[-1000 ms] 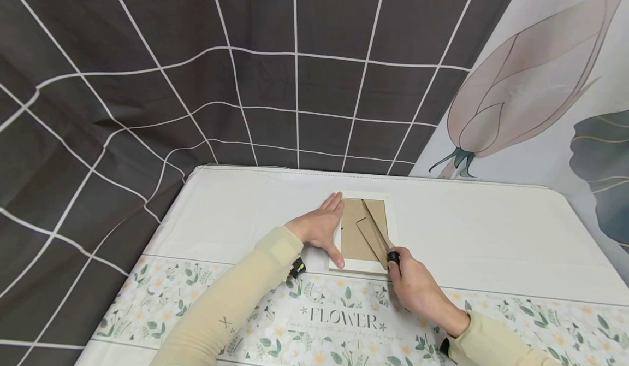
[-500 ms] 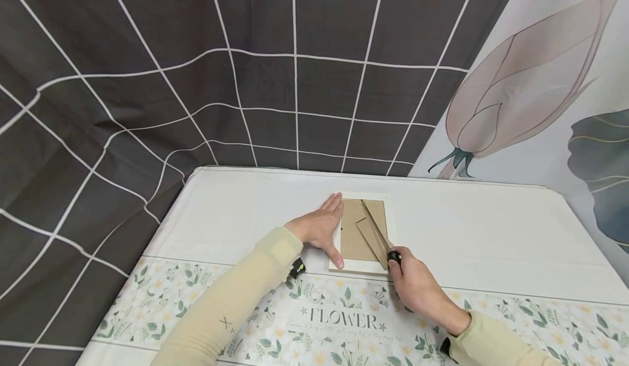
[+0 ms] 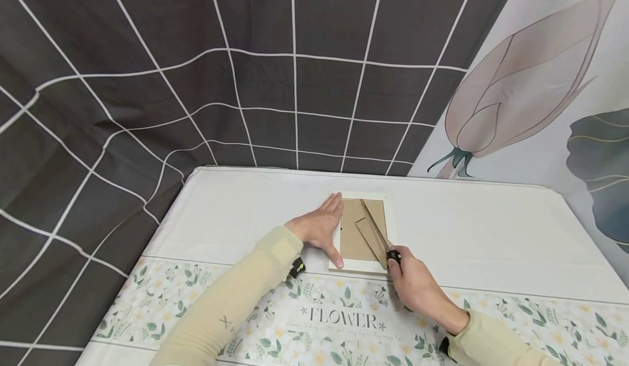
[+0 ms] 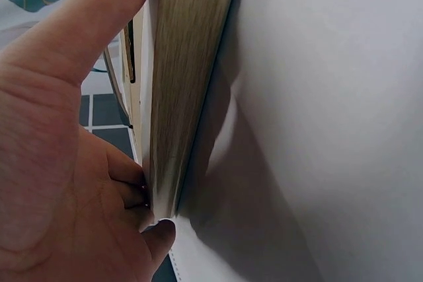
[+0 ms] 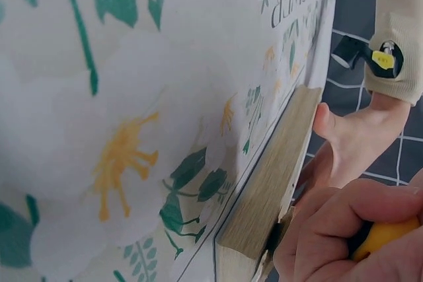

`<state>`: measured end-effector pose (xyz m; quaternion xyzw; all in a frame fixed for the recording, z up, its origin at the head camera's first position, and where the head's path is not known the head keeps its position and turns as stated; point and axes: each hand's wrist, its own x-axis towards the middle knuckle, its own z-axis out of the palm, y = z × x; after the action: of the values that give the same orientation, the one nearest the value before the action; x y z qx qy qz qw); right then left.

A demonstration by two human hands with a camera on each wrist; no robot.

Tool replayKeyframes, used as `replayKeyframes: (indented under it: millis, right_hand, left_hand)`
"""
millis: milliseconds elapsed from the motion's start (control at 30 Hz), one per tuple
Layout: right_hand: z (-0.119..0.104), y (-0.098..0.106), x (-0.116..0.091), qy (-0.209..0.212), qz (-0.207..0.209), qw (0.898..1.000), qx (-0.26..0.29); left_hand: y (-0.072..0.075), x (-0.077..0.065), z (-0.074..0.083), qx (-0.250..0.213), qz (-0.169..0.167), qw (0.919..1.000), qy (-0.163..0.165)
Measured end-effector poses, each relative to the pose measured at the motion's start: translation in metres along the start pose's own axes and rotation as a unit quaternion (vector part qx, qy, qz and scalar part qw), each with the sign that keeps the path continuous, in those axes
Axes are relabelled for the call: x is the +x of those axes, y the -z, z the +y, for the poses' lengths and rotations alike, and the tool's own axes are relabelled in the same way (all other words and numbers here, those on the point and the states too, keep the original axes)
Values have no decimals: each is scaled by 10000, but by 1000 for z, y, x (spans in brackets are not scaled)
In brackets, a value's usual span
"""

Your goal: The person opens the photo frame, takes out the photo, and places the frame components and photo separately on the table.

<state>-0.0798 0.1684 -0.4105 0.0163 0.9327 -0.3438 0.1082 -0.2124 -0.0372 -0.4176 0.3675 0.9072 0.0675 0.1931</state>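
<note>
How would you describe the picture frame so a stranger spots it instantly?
Find the white table against the dark gridded backdrop. Beyond the printed word FLOWER, the left hand touches the left side of the picture frame. Its pale border and tan panel distinguish it from the slim tool in the right hand.

Through my head view I see 2 arms reaching forward: the left arm [image 3: 236, 306] from lower left, its left hand [image 3: 318, 230] with thumb spread wide from the fingers; the right arm [image 3: 496, 343] from lower right, its right hand [image 3: 415, 283] curled in a grip.
</note>
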Motion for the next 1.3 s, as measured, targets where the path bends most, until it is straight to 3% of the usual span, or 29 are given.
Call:
replayKeyframes:
  millis: [1300]
  right_hand:
    - [1, 8, 4, 43, -190, 9989, 434]
  left_hand:
    - [-1, -1, -1, 22, 48, 10000, -48]
